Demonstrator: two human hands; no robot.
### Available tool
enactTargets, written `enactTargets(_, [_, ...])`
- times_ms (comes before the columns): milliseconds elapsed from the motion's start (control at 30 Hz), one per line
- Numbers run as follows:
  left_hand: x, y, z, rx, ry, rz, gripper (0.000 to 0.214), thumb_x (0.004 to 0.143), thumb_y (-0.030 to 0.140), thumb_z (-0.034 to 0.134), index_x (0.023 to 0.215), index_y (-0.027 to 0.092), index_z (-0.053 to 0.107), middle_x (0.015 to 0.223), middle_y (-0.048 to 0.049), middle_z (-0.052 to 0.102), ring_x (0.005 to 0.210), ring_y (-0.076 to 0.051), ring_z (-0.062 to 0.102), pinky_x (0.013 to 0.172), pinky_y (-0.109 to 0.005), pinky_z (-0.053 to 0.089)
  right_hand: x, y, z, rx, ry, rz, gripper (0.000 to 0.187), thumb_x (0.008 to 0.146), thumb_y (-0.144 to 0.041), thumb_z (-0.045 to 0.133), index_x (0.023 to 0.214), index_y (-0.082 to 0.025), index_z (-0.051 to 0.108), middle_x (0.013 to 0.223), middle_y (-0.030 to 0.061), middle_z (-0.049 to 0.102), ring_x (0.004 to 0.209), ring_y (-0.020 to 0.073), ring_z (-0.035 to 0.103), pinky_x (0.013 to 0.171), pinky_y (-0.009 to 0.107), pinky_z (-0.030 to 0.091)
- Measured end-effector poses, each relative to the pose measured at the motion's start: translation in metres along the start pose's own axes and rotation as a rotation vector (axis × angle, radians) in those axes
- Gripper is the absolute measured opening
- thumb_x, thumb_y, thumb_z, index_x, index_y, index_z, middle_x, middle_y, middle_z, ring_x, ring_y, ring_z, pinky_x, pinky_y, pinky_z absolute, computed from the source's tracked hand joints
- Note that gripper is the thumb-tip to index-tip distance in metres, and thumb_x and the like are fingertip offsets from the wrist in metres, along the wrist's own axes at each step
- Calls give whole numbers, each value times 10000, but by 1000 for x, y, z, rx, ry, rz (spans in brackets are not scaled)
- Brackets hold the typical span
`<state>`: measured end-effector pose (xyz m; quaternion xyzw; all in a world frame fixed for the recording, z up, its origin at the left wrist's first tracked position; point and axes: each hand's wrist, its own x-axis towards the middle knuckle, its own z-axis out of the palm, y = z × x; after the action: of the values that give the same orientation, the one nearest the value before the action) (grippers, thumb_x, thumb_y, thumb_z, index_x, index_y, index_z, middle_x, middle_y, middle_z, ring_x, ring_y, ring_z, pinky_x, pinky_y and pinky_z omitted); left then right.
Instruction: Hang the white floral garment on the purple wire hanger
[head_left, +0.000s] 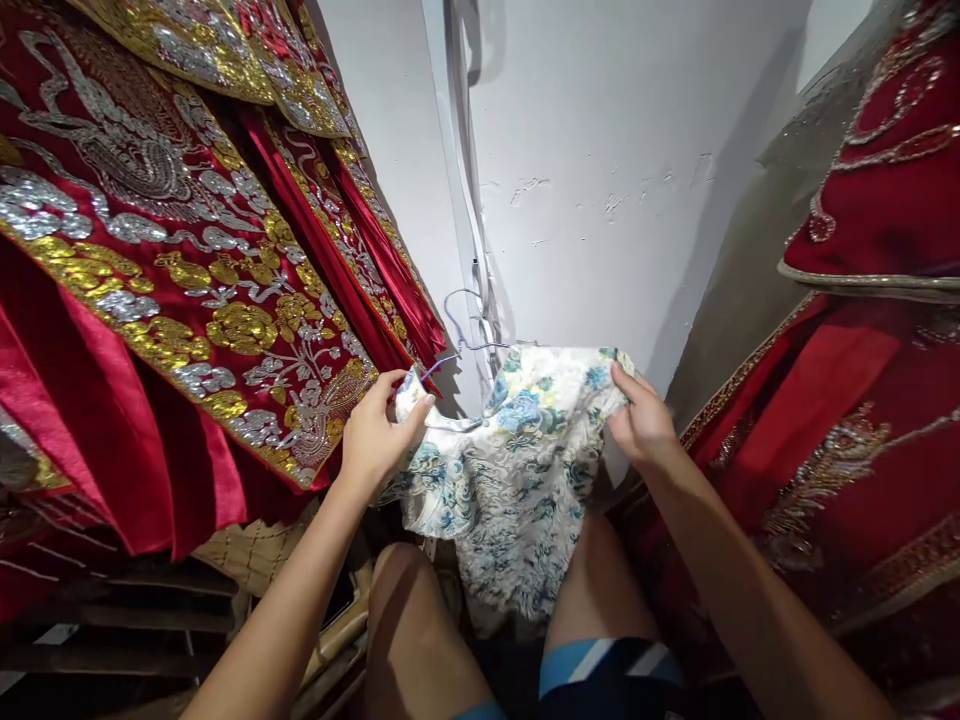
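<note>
A white top with blue and green flowers (517, 480) hangs between my two hands above my knees. My left hand (381, 430) pinches its left shoulder near the neckline, thumb on the front of the cloth. At the other shoulder, my right hand (639, 415) grips the fabric edge between thumb and fingers. A thin purple wire hanger (459, 318) sits at the neck opening, its hook pointing up toward the wall. One arm of the hanger runs into the left shoulder beside my left hand; most of its other arm is hidden under the cloth.
Red garments with gold and silver sequins (247, 290) hang on the left. More red embroidered clothing (840, 400) hangs close on the right. Ahead is a white wall (600, 120) with a vertical pipe or cable (457, 130). Wooden slats (135, 620) lie low at the left.
</note>
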<state>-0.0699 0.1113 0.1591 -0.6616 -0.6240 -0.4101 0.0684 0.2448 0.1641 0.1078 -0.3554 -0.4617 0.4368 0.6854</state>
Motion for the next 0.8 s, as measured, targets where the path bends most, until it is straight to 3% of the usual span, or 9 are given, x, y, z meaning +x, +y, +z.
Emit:
enactTargets(100, [0, -2, 3, -60, 36, -41, 368, 850, 562, 589, 802, 198, 617, 685, 5, 600, 628, -164, 518, 585, -256, 332, -38, -32, 19, -41, -168, 72, 474, 846, -569, 623, 1208, -266, 667, 1037, 73, 731, 969, 289, 700, 861, 445, 574])
enactTargets(167, [-3, -5, 9, -243, 75, -125, 473, 895, 597, 495, 643, 197, 513, 569, 16, 496, 560, -143, 446, 549, -264, 312, -77, -54, 23, -169, -630, 85, 388, 870, -556, 620, 1112, -275, 736, 951, 61, 748, 895, 269, 715, 828, 406, 581])
enactTargets(233, [-9, -5, 15, -495, 128, -235, 556, 920, 660, 377, 599, 212, 454, 530, 17, 439, 517, -134, 404, 520, -277, 308, -108, -71, 20, -230, -1135, 35, 523, 768, -503, 766, 1243, -298, 689, 1186, 69, 712, 1098, 291, 664, 985, 410, 513])
enactTargets(300, [-14, 0, 20, -753, 164, -272, 621, 927, 693, 275, 548, 221, 410, 510, 12, 395, 488, -127, 373, 505, -289, 311, -118, -75, 17, -275, -1219, 4, 525, 820, -469, 727, 1317, -325, 634, 1333, 61, 643, 1236, 284, 589, 1073, 416, 443])
enactTargets(367, [-18, 12, 24, -996, 103, -245, 659, 934, 687, 216, 481, 223, 333, 480, 10, 319, 458, -120, 327, 489, -295, 313, -108, -63, 15, -362, -1017, -19, 489, 902, -465, 625, 1370, -332, 581, 1429, 56, 567, 1324, 281, 512, 1111, 435, 395])
enactTargets(500, [-27, 50, 31, -1356, -293, -276, 645, 955, 624, 234, 451, 221, 215, 427, 24, 180, 395, -107, 235, 427, -285, 281, -78, -8, 12, -500, -524, -13, 486, 919, -539, 553, 1311, -259, 622, 1372, 88, 600, 1284, 317, 526, 1042, 426, 434])
enactTargets(633, [-48, 81, 37, -1564, -481, -471, 537, 945, 490, 416, 503, 197, 329, 512, 10, 365, 451, -94, 381, 481, -256, 385, -84, 28, -2, -215, -554, 342, 506, 879, -626, 555, 767, -162, 724, 747, 60, 717, 725, 227, 669, 696, 324, 527])
enactTargets(733, [-62, 79, 43, -1640, -532, -532, 215, 857, 384, 628, 780, 185, 603, 872, -44, 663, 744, -138, 632, 744, -285, 523, -94, 26, -20, 36, -431, 539, 405, 761, -550, 741, 695, -152, 706, 619, 35, 690, 548, 170, 626, 568, 276, 510])
enactTargets(800, [-67, 65, 47, -1602, -552, -544, 298, 791, 298, 703, 1064, 192, 646, 1135, -83, 687, 965, -204, 676, 912, -350, 513, -89, 15, -32, 107, -295, 528, 354, 694, -488, 814, 678, -152, 706, 592, 37, 693, 508, 162, 625, 508, 251, 497])
